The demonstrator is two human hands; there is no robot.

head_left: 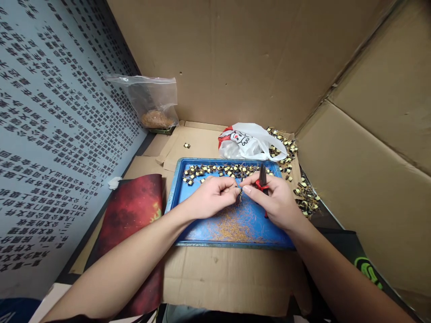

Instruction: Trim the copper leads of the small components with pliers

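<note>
My left hand [218,193] is closed in a pinch over the blue tray [197,231]. Between its fingertips is a small wire-wound coil, mostly hidden, with thin copper wires hanging below. My right hand [274,197] holds red-handled snips [262,179] in its palm, the dark blades pointing away from me. Its thumb and index finger reach to the left fingertips, at the coil. Many small yellow-and-black coils [232,170] lie along the tray's far side. Below my hands, copper wire clippings [235,228] are scattered across the tray floor.
Behind the tray lies a white-and-red plastic bag [249,141]. More coils [306,197] are heaped to the right. A clear zip bag [156,103] with copper-coloured clippings stands back left. A red mat [134,220] lies left. Cardboard walls [235,58] enclose the back and right.
</note>
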